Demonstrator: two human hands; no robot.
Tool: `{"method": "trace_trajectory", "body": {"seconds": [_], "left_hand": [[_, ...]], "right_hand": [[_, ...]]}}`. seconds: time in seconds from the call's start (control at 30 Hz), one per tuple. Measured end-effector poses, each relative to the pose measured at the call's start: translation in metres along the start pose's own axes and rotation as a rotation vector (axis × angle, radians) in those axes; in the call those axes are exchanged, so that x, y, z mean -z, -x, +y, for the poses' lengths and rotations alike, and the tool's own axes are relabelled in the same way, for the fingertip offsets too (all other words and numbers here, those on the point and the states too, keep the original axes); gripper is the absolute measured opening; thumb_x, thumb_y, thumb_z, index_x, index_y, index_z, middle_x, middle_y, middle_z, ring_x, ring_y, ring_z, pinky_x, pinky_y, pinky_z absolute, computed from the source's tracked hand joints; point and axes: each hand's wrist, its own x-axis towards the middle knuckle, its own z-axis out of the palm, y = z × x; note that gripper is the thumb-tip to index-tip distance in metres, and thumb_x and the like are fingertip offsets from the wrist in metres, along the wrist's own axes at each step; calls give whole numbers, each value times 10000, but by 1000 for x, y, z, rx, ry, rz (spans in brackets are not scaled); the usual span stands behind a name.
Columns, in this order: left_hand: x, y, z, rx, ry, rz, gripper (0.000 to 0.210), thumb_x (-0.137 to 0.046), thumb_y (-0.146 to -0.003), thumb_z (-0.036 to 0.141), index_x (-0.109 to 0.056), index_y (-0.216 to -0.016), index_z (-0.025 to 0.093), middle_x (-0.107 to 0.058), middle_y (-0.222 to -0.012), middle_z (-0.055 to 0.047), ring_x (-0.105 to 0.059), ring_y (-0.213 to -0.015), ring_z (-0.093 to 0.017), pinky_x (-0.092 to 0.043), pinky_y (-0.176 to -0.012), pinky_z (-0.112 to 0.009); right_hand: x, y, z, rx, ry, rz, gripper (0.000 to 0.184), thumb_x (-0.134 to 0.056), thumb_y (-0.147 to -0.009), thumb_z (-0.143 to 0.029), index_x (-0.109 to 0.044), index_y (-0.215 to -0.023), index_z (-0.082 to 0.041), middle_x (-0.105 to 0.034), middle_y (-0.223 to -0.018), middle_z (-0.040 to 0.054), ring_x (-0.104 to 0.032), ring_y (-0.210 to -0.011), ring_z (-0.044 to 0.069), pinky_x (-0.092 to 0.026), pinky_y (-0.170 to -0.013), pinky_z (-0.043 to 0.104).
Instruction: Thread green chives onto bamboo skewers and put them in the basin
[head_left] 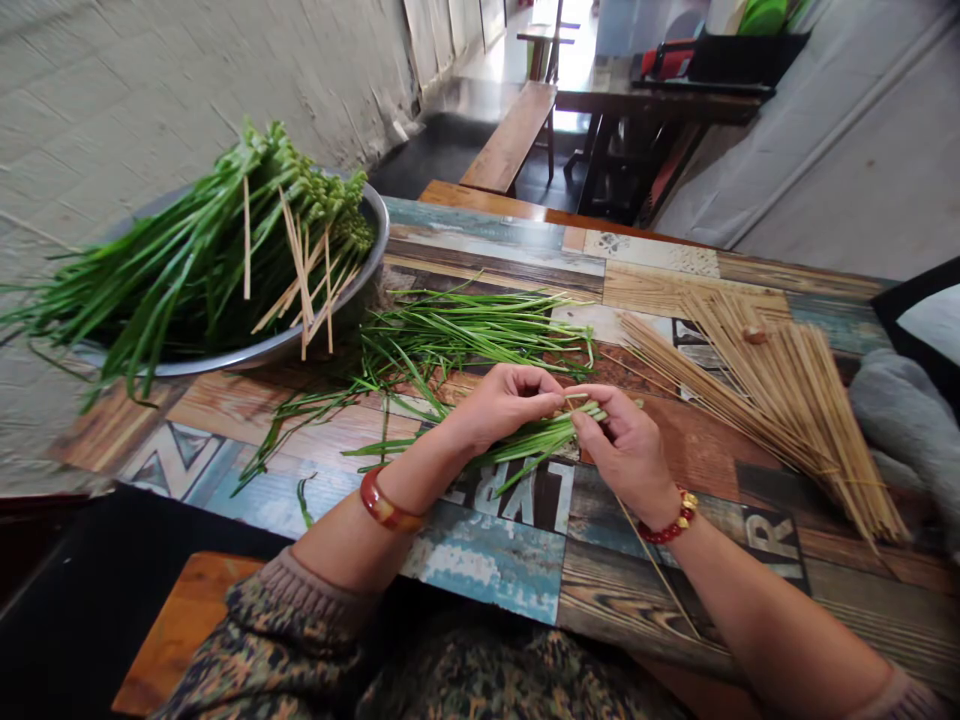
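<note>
Both hands meet over a small bunch of chives (544, 437) near the table's front edge. My left hand (511, 402) is closed, its thumb and forefinger pinching a chive stalk near the bunch's cut ends. Opposite it, my right hand (630, 445) is closed around a thin bamboo skewer (654, 562), whose long end slants down toward me. The right fingertips also touch the stalk ends; the skewer's tip is hidden between the fingers. Just beyond the hands lies a loose pile of chives (480, 325).
At left stands a metal basin (379, 225) heaped with chives (217, 250), several skewers showing among them. Loose bamboo skewers (750, 410) and a tied bundle (817, 400) lie at right. A bench (514, 135) stands beyond the patterned table (495, 575).
</note>
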Motion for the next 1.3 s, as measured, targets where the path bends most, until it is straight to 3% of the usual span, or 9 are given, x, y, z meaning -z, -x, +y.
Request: {"method": "trace_trajectory", "body": {"seconds": [0.17, 0.3, 0.4, 0.5, 0.63, 0.8, 0.93, 1.17, 1.3], "left_hand": [[-2, -1, 0, -66, -68, -7, 221, -676, -731, 306, -631, -672, 97, -575, -695, -19, -496, -647, -96, -376, -615, -222], [-2, 0, 3, -128, -204, -18, 219, -623, -777, 296, -624, -686, 97, -581, -720, -29, -506, -665, -101, -391, -624, -217], [1, 2, 6, -144, -356, -22, 206, -594, -802, 295, -659, -828, 101, -628, -781, -43, -533, -697, -116, -408, -638, -215], [4, 3, 8, -161, -537, -107, 266, -558, -837, 326, -672, -943, 111, -647, -800, -37, -535, -712, -125, -397, -644, -211], [2, 2, 6, -171, -651, -152, 347, -454, -899, 364, -655, -799, 100, -560, -672, -1, -452, -634, -101, -335, -574, -196], [-1, 2, 3, -197, -639, -149, 394, -415, -916, 379, -604, -708, 103, -464, -619, 18, -390, -612, -90, -304, -559, -194], [-2, 3, 6, -191, -634, -167, 363, -434, -903, 373, -626, -753, 104, -502, -647, 8, -417, -637, -100, -323, -579, -201], [1, 4, 12, -75, -458, -134, 273, -537, -842, 360, -605, -742, 114, -547, -645, 4, -451, -583, -90, -353, -546, -192], [4, 4, 13, -78, -359, -44, 258, -565, -827, 363, -590, -743, 121, -540, -656, 9, -441, -576, -81, -352, -541, -186]], "right_hand": [[-1, 1, 2, 36, 13, 30, 280, -554, -865, -293, -567, -1131, -208, -627, -788, 7, -521, -556, 116, -425, -509, 237], [0, 1, 4, 68, 54, 40, 201, -552, -872, -294, -572, -1056, -217, -605, -747, -4, -519, -549, 118, -410, -505, 240], [1, 0, 6, 54, 34, 30, 176, -558, -871, -312, -554, -1019, -218, -583, -701, -20, -530, -540, 120, -419, -506, 241], [2, -1, 7, 43, -2, 16, 208, -557, -873, -328, -538, -1044, -213, -603, -726, -10, -561, -562, 126, -443, -517, 244], [3, -2, 5, 39, -18, -15, 195, -508, -902, -326, -523, -1053, -204, -609, -728, -2, -578, -565, 125, -447, -510, 238], [2, -3, 4, 52, 53, -3, 131, -489, -916, -326, -523, -951, -205, -575, -662, -21, -568, -535, 115, -421, -489, 223], [2, -2, 5, 54, 70, 23, 132, -506, -909, -341, -527, -902, -211, -563, -625, -31, -562, -509, 114, -423, -479, 222], [3, -3, 5, -42, -294, -73, 298, -397, -958, -417, -471, -1141, -194, -598, -697, -21, -566, -497, 105, -465, -482, 226], [4, -2, 3, -17, -114, -80, 254, -430, -945, -388, -559, -863, -185, -555, -592, -33, -502, -445, 92, -395, -455, 215]]}}
